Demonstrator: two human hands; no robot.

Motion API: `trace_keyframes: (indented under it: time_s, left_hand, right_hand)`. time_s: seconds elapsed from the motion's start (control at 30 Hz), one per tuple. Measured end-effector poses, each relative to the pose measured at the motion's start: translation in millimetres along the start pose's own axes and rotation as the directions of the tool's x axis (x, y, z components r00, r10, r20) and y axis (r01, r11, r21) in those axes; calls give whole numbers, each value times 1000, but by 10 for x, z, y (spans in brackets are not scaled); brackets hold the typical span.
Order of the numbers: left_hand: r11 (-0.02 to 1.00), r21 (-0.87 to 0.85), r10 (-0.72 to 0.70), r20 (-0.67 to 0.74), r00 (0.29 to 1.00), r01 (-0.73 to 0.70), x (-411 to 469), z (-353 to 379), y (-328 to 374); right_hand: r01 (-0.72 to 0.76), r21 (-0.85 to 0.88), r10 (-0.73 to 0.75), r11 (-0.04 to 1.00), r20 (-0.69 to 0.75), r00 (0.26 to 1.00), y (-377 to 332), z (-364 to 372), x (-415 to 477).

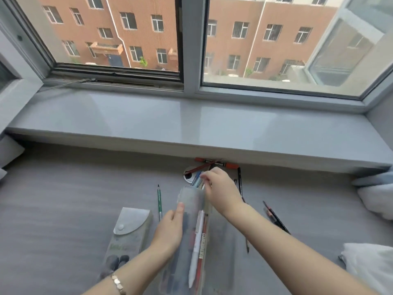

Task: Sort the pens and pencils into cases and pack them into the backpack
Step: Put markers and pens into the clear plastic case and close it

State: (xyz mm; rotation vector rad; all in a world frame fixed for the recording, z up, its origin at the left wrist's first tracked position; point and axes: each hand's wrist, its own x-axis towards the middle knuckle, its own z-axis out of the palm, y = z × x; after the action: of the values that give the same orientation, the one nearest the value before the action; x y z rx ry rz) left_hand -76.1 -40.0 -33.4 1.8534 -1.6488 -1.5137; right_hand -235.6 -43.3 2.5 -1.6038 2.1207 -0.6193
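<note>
Currently the left hand [170, 233] is gripping the long translucent plastic pen case [191, 201] while the right hand [221, 190] is pinching blue pens [196, 177] at that case's mouth. They likely need pushing down inside next.

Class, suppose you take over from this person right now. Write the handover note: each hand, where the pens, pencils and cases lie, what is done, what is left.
Left hand: holds the clear case by its side.
Right hand: pinches blue pens at the case's open mouth.
Done: a white pen and a few others are inside that case.
Second case lies flap-shut on the left, green pencil beside it.
Left: orange markers under the sill and dark pencils on the right lie loose. Backpack not in view.
</note>
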Motion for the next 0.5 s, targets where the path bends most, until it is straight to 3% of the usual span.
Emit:
trace_keyframes:
  time_s: [0.1,0.17,0.23,0.3,0.4,0.5]
  left_hand:
    - [1000,28,2,12,1000,-3,91,-69,-12]
    - [999,38,15,27,1000,-16,141,-115,-46]
    - [999,37,10,30,1000,-11,183,-169,-92]
    - [1000,24,2,34,999,-3,208,-220,-136]
    - [1000,14,0,44,999,-1,236,-271,-187]
    - [1000,15,6,25,1000,-7,231,-305,-197]
  right_hand:
    - [-73,-74,87,995,201,976,63,53,455]
    - [18,-292,108,956,409,906,109,116,643]
    - [139,-435,124,890,523,844,106,162,742]
    - [242,-499,97,832,560,823,89,184,776]
    - [430,-610,26,665,594,804,104,182,731]
    - [494,-648,-26,579,591,806,189,185,613]
